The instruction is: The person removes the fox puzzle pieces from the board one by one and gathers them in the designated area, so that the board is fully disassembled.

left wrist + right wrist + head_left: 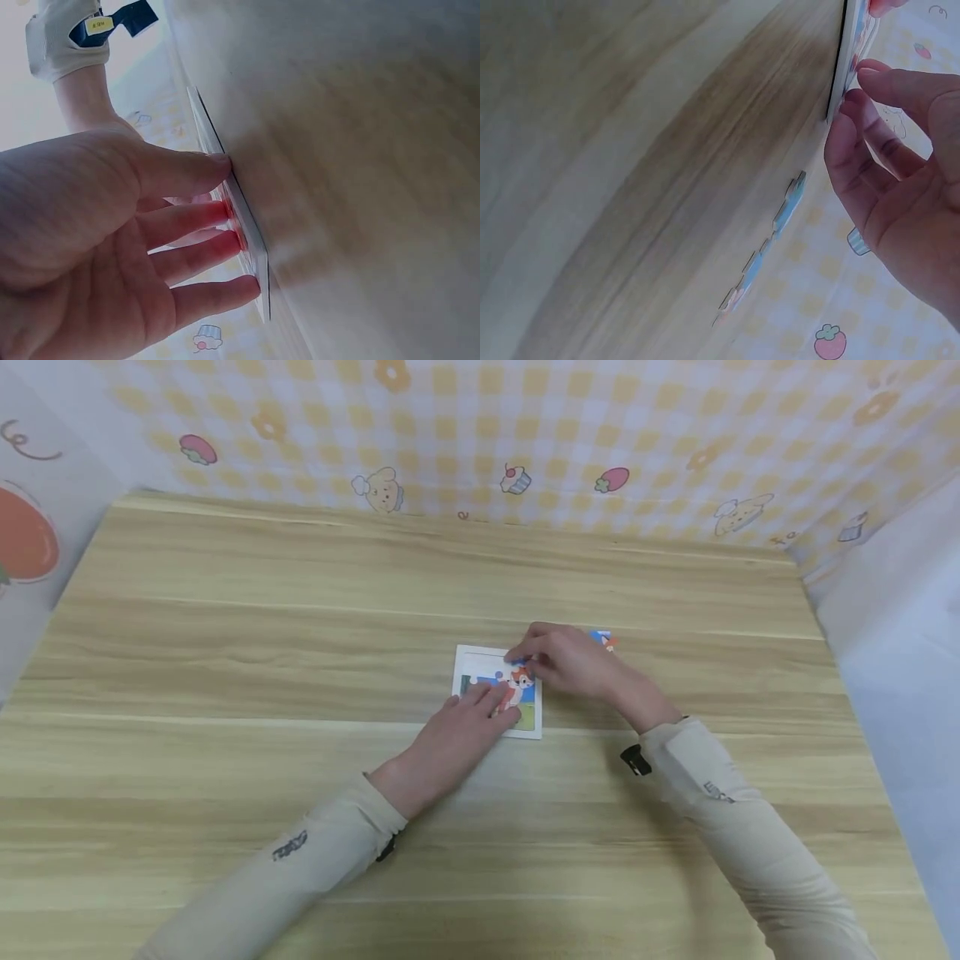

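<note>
A small jigsaw puzzle in a white frame (460, 670) lies on the table, showing a cartoon fox (517, 687) on blue and green. Its upper left part has bare white backing. My left hand (457, 739) rests on the lower left of the puzzle, fingers extended and fingertips on its face; in the left wrist view the thumb is at the frame's edge. At the upper right corner, my right hand (570, 664) has thumb and bent fingers around a blue puzzle piece (519, 662), mostly hidden by them.
Loose puzzle pieces (602, 638) lie just beyond the right hand, partly covered by it; the right wrist view shows loose pieces (787, 208) flat on the wood-grain table (225, 693). A yellow checked cloth (480, 435) hangs at the table's back edge.
</note>
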Tool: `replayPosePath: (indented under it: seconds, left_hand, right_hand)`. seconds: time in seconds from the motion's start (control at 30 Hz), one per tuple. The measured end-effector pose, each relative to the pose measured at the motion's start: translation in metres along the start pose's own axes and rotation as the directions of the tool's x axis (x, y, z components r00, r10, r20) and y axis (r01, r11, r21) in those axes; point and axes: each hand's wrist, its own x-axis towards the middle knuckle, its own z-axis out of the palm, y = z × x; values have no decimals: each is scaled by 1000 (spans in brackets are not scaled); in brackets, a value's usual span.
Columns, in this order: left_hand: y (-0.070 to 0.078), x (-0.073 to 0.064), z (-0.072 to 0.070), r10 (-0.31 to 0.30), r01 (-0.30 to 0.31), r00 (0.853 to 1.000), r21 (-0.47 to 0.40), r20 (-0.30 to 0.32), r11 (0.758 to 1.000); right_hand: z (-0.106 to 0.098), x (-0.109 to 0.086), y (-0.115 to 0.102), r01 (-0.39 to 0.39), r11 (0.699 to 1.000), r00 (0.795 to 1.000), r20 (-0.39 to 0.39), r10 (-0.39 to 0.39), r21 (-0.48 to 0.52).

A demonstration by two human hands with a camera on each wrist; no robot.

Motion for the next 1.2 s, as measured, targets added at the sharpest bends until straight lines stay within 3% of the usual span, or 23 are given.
replayPosePath:
  seconds: [0.23,0.5,0.73,1.0,1.2]
  left_hand:
    - [0,0,0,-13,13,1000,6,14,1000]
    - [1,0,2,-2,2,1000,24,-20,1000]
    - [1,0,4,3,-1,999,33,-38,999]
    - [1,1,4,-15,15,1000,21,-15,1000]
    - [1,0,4,-13,13,1000,31,-18,999]
  right_hand:
    - [-1,0,-1,13,1000,1000,-5,-13,3]
    - [-1,1,-2,20,1000,1000,16,-20,9]
    - [-2,4,-8,33,996,999,42,-29,-86]
    - [-2,9,-13,-4,985,997,76,18,-174]
    - [-2,6,-12,-47,987,997,54,55,-153]
